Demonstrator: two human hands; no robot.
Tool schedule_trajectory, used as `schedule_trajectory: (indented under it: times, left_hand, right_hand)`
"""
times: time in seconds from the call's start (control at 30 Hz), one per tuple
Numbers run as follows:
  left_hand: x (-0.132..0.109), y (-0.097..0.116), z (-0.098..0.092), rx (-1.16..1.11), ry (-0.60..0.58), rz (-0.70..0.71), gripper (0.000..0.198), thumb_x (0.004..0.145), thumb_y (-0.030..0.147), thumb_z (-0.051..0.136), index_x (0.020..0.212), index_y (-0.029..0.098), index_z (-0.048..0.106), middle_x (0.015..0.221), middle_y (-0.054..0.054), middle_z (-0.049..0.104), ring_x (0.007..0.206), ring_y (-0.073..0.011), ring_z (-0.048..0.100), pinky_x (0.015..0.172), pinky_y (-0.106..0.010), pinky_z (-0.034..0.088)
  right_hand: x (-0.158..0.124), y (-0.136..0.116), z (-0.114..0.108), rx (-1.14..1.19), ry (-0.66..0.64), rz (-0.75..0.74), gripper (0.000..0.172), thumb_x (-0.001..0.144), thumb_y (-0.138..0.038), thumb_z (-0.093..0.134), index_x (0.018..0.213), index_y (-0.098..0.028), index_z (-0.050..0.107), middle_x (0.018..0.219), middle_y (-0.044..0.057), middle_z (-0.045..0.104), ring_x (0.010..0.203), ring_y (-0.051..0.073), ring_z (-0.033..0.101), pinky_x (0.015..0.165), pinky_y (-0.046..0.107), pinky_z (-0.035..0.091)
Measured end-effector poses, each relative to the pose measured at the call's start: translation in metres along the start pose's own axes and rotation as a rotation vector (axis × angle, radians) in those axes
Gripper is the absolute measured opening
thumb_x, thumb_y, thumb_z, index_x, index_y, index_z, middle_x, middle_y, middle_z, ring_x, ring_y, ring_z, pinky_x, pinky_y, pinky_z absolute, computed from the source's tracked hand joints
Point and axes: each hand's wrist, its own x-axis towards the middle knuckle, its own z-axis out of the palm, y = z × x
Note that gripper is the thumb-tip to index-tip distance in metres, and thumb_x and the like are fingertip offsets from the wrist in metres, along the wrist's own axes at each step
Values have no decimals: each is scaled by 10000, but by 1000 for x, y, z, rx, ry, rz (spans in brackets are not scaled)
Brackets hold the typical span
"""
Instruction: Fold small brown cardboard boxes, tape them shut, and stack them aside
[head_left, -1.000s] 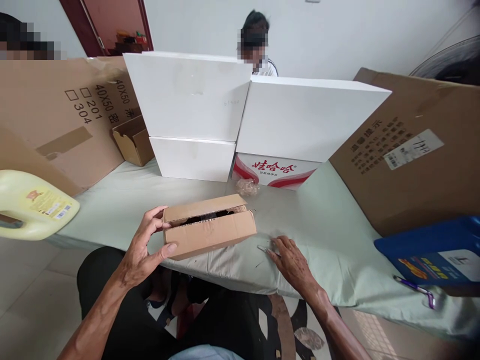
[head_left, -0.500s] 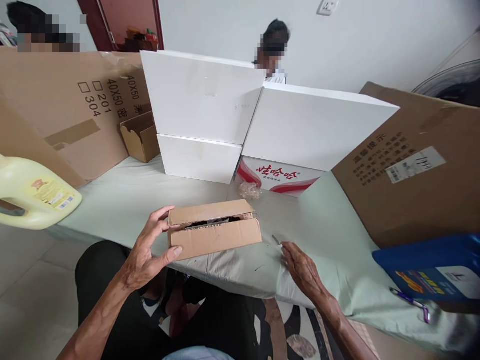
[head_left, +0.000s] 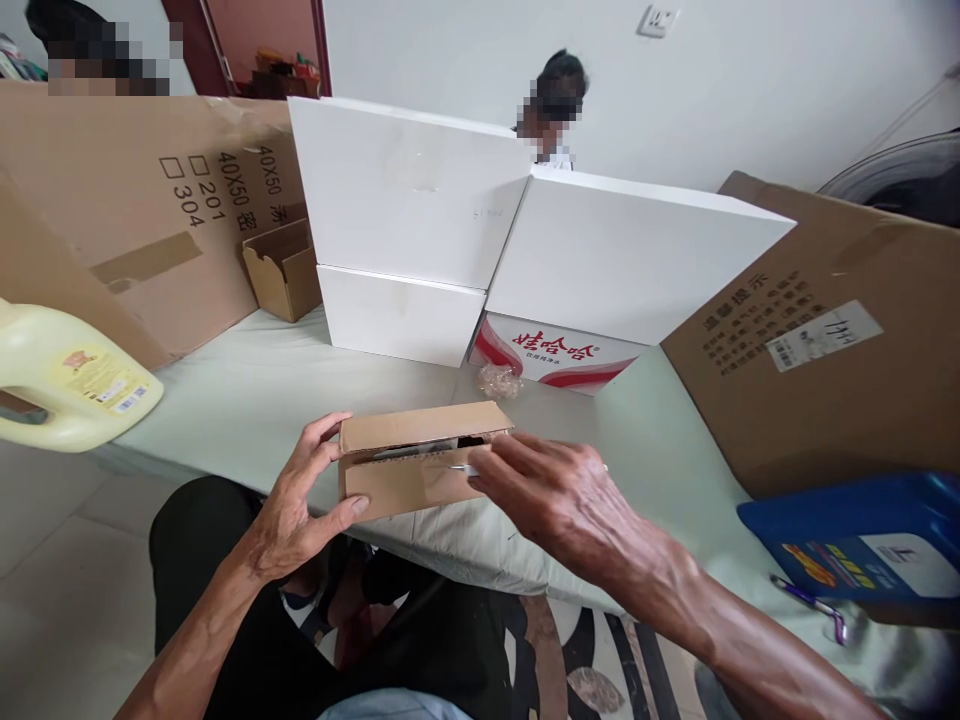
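A small brown cardboard box (head_left: 409,487) lies near the front edge of the cloth-covered table, its top flaps slightly parted. Something dark and grey shows through the slit, too hidden to name. Thumb and fingers of my left hand (head_left: 304,505) grip the box's left end. Over its right end, my right hand (head_left: 544,485) is closed on a small thin metal tool (head_left: 460,467), whose pointed tip lies at the front flap near the slit. Most of the tool is covered by my fingers, so its kind cannot be made out.
White boxes (head_left: 405,200) stand behind, above a red-and-white carton (head_left: 555,352) and crumpled clear plastic (head_left: 500,381). Large cartons (head_left: 832,400) flank both sides. A yellow jug (head_left: 90,380) stands left; a blue container (head_left: 862,540) and purple-handled tool (head_left: 806,597) lie right. Two people are behind.
My right hand has moved left and up from the table, bringing the metal tool onto the box's front flap. My left hand still grips the box, which has barely shifted.
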Motion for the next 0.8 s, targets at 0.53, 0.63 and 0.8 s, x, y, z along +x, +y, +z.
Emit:
schedule_trajectory:
  times: [0.53,0.63,0.8]
  left_hand:
    - [-2,-2,-6,64,-11,46,286,1030,409,682,1263,271,588,1721,-129,437,1575,-363,500,1248,-514,513]
    - [2,-4,-9,105,-28,90,301,1042,410,680,1293,261,608,1733,-141,451,1581,-371,507,1211,-498,550]
    - [11,-3,-19,253,-64,242,301,1052,341,690,1351,302,688,1766,-84,440,1506,-340,594,1185,-461,574]
  right_hand:
    - [-105,85,23,-213,-155,550,403,1182,-408,440,1106,-201,778,968,106,813,761,226,743,611,328,429]
    - [-158,74,90,46,-211,649,406,1137,-333,391,1149,-216,780,1070,122,847,901,270,813,743,359,592]
    - [-188,53,151,171,-294,776,404,1119,-355,412,1224,-229,782,1183,125,840,1075,319,817,850,418,636]
